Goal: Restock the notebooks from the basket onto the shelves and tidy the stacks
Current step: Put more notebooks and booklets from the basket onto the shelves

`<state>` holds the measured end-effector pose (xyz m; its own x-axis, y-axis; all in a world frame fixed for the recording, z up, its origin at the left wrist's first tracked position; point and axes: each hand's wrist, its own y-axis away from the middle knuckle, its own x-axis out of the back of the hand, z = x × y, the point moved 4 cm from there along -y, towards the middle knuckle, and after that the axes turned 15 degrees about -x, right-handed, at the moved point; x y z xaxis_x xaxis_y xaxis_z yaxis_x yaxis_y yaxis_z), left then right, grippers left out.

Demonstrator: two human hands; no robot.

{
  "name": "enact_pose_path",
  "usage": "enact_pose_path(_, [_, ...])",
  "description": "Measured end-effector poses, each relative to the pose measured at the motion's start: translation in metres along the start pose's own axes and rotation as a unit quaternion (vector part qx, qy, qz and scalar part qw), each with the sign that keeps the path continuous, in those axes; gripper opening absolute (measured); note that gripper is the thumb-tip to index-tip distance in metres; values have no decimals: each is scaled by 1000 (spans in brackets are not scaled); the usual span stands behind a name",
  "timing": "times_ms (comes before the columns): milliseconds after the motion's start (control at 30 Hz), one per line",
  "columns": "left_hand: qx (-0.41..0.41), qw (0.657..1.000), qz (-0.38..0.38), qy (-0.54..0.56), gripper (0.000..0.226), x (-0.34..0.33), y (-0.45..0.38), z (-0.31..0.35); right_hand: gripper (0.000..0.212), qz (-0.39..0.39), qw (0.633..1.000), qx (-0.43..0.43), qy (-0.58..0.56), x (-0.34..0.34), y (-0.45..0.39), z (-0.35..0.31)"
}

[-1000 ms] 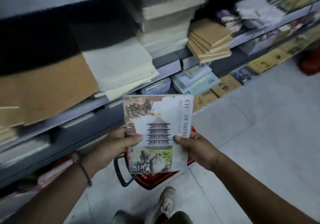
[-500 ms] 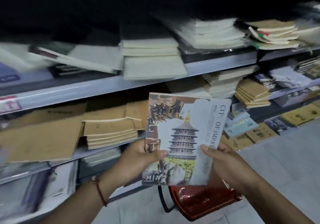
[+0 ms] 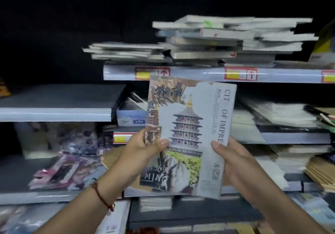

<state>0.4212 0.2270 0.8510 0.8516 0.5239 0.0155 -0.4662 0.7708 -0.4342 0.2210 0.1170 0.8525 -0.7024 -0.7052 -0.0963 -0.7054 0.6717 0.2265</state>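
Your two forearms come up from the bottom edge, and both are bare: no sleeve or cuff shows on either one as far as the view reaches. Your left hand and right hand wear no gloves and no rings that can be made out (the picture is soft, so fine detail is lost). Your nails look short and unpainted. Your only ornament is a bracelet on your left wrist: a thin dark red cord strung with small reddish-brown beads, which runs slantwise across the wrist.
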Motion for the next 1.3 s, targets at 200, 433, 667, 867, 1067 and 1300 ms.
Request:
enact_pose_path(200, [-58, 995, 84, -6, 51, 49, -3, 64, 44, -38, 989, 106, 91, -52, 13, -55])
enact_pose_path(433, [-85, 983, 149, 62, 28, 77, -1, 131, 24, 8, 975, 206, 83, -96, 29, -119])
enact_pose_path(667, [-131, 972, 195, 28, 57, 114, 6, 169, 10, 1, 991, 132, 22, -140, -14, -192])
enact_pose_path(867, [-114, 960, 253, 36, 35, 153, -43, 183, 20, -6, 998, 36, 49, -176, -54, -237])
enact_pose_path(1067, [-82, 962, 261, -8, 6, 193, -123, 188, 11, -7, 997, -4, 81, -196, -77, -270])
enact_pose_path(1300, [-105, 930, 282, -209, 23, 221, -192, 162, 18, 27, 980, -17, 194, -208, -103, -263])
